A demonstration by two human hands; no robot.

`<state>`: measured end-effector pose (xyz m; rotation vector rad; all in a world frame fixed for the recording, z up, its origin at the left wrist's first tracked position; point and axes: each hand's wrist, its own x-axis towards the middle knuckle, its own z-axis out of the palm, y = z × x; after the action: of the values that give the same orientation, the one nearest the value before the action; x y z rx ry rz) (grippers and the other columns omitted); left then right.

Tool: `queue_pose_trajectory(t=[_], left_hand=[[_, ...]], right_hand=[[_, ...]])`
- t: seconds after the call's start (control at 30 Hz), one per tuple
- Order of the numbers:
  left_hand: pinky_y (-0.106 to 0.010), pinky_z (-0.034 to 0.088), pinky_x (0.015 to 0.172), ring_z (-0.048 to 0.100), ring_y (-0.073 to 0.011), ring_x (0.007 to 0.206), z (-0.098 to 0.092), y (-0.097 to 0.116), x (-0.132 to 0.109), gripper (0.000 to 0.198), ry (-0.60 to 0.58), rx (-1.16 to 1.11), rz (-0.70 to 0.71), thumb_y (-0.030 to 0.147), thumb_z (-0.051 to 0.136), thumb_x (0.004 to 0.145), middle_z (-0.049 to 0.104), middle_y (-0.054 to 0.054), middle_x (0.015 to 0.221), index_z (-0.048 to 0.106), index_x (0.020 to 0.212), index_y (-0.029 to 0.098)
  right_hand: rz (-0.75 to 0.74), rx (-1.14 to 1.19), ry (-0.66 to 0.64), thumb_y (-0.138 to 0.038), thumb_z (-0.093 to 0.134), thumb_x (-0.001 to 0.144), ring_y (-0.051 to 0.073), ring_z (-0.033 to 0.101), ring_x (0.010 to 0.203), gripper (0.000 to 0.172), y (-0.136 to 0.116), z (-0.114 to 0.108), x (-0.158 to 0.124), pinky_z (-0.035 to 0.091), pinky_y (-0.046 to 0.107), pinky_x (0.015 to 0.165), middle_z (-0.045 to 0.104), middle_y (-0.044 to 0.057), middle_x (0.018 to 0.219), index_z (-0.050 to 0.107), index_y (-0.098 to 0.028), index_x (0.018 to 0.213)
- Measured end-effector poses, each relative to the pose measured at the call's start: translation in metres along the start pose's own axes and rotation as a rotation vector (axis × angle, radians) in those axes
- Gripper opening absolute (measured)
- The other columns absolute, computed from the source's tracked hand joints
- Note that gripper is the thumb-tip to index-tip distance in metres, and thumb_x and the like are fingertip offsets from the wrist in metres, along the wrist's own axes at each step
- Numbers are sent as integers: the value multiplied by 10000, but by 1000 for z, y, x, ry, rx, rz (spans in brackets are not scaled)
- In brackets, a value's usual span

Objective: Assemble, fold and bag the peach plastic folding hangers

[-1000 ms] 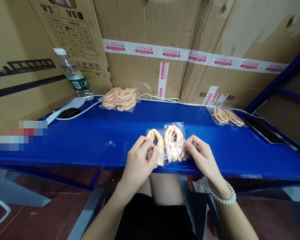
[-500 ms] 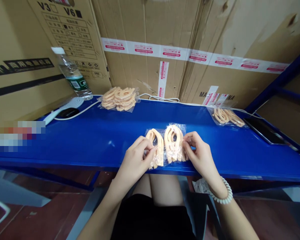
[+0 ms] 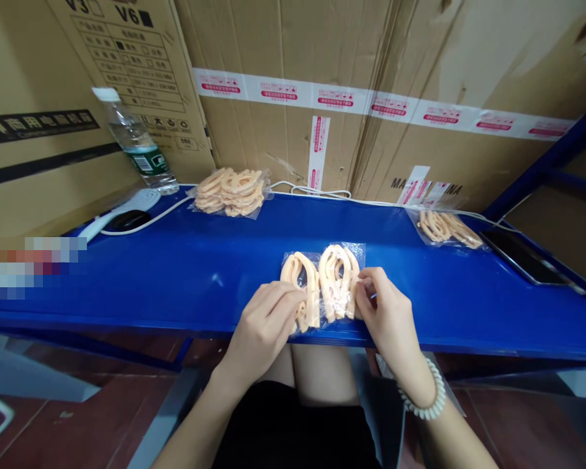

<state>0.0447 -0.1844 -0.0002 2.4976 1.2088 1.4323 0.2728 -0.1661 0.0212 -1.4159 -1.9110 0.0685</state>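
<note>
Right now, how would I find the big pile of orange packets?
Look at the long blue table in front of the cardboard boxes. At its back left, just right of the water bottle, lies the pile. It is stacked thick, unlike the thin packet at the back right and the flat front packets.

Warehouse packing station: taped cartons stacked across the upper frame, blue racking worktop, bagged stock upper left.

We found the left packet touching the right packet at the shelf's near edge. A packet stack lay behind-left beside a bottle, and another packet lay far right beside a phone.
</note>
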Motion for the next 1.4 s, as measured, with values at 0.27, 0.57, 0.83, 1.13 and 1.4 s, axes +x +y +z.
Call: queue_pose_trajectory(t=[0.27, 0.57, 0.83, 1.13, 1.4], left_hand=[[-401, 581, 862, 615, -246, 1028, -4, 1, -2, 205, 35, 89, 241, -4, 538, 947, 693, -116, 1007, 632, 1072, 129], [-377, 627, 887, 703, -229, 1032, -10, -3, -5, 287, -22, 71, 225, 27, 536, 945, 732, -128, 1071, 624, 1200, 123], [-501, 534, 1086, 528, -351, 1371, -21, -9, -17, 599, -329, 222, 253, 308, 651, 925, 594, -218, 1423, 493, 1446, 57], [-529, 436, 1165, 303, -375, 1524, -22, -7, -18, 656, -465, 326, 254, 260, 617, 899, 341, -204, 1631, 428, 1494, 60], [-533, 438, 1147, 287, -379, 1530, -20, -7, -20, 645, -441, 347, 267, 256, 620, 889, 330, -232, 1628, 442, 1476, 55]], right_hand=[[-64, -138, 71, -209, 466, 1016, 199, 611, 749, 100, 5, 1, -1, 477, 316, 654, 640, 69, 925, 561, -226, 994], [-488, -231, -197, -126, 395, 1040, 275, 601, 981, 241, 3, -15, 12, 550, 416, 797, 662, 162, 1076, 629, -142, 1098], [-538, -97, -431, -79, 428, 901, 324, 235, 1546, 540, 19, -29, 13, 387, 586, 1185, 382, 198, 1610, 482, -91, 1437], [-515, -182, -500, -554, 570, 955, 358, 226, 1544, 821, 20, -32, 12, 364, 599, 1175, 287, 177, 1659, 258, -188, 1621], [-530, -189, -516, -516, 534, 987, 361, 182, 1553, 684, 16, -33, 15, 309, 632, 1193, 337, 137, 1645, 368, -198, 1570]])
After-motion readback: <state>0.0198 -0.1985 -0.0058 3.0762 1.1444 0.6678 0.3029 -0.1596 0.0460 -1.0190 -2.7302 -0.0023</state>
